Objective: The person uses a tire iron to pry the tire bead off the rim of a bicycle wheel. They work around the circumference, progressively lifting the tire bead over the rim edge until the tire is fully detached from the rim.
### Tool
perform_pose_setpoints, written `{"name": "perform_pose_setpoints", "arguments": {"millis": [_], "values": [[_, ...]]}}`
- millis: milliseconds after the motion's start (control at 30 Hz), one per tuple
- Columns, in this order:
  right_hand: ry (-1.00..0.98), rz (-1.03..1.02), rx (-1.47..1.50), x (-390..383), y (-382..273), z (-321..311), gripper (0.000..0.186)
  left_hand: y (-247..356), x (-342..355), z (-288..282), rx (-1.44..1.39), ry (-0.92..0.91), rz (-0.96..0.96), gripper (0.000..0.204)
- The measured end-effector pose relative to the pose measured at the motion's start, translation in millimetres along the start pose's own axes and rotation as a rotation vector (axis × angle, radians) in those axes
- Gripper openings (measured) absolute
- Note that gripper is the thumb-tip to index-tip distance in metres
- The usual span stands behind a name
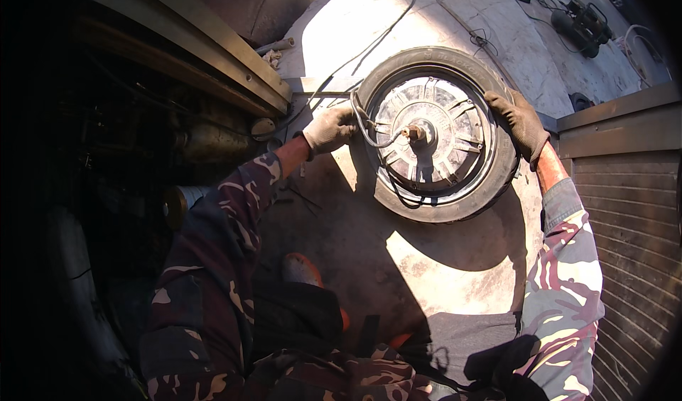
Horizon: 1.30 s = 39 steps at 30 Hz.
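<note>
At two o'clock from the middle of view, the wheel (447, 134) faces the camera, its axle (418, 133) jutting from the hub. The gloved left hand (330, 127) grasps the tyre (505, 156) at its nine o'clock; whether it also pinches the cable (387, 145) looping beside it, I cannot tell. The gloved right hand (522, 124) grips the tyre at three o'clock, thumb over the sidewall. Farther out at two o'clock, a black machine (581, 30) sits on the ground. Toward seven o'clock shows an orange-edged shoe (302, 269); at three o'clock, a slatted panel (625, 209).
</note>
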State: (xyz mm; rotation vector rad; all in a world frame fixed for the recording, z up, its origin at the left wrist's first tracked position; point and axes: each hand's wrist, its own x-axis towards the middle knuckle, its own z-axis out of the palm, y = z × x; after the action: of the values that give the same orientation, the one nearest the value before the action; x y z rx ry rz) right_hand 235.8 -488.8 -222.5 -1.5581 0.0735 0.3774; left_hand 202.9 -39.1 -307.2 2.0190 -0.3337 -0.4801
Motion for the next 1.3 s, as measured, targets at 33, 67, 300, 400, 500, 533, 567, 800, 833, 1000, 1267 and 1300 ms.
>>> {"name": "perform_pose_setpoints", "arguments": {"millis": [33,67,300,400,500,533,567,800,833,1000,1267,1300], "values": [[-0.009,-0.003,0.005,0.3,0.3,0.0,0.085,-0.2,-0.6,1.6,0.018,0.017,0.018,0.028],[-0.001,0.004,0.009,0.5,0.4,0.0,0.085,0.7,-1.4,2.9,0.036,0.034,0.035,0.029],[0.016,-0.018,-0.042,-1.8,-2.0,1.8,0.087,25.4,-8.8,0.5,0.599,0.173,0.329,0.028],[0.011,-0.034,-0.04,-3.0,-3.1,3.5,0.087,33.3,-11.5,4.9,0.615,0.215,0.376,0.027],[0.006,-0.032,-0.02,-3.7,-4.6,5.6,0.086,33.4,-15.5,13.6,0.676,0.257,0.3,0.024],[0.013,-0.028,-0.024,-4.4,-5.1,6.0,0.086,32.5,-17.0,14.1,0.687,0.27,0.329,0.024],[0.019,-0.027,-0.023,-5.0,-5.6,6.5,0.085,31.4,-18.4,15.5,0.703,0.262,0.328,0.024],[0.021,-0.009,-0.003,-4.3,-6.2,6.6,0.083,40.1,-20.4,19.5,0.748,0.269,0.307,0.019],[0.017,-0.027,-0.023,-4.3,-5.6,5.9,0.082,43.9,-19.8,19.3,0.82,0.285,0.342,0.019],[-0.003,-0.029,0.05,-2.3,-3.2,3.9,0.079,59.7,-18.6,19.2,1.036,0.272,0.354,0.02],[0.057,-0.01,0.048,-2.1,-2.3,6.6,0.07,52.8,-15.7,19.6,0.883,0.269,0.348,0.018],[0.055,-0.02,0.049,-1.3,-1.1,6.8,0.07,49.9,-14.7,20.7,0.873,0.284,0.344,0.016]]}}
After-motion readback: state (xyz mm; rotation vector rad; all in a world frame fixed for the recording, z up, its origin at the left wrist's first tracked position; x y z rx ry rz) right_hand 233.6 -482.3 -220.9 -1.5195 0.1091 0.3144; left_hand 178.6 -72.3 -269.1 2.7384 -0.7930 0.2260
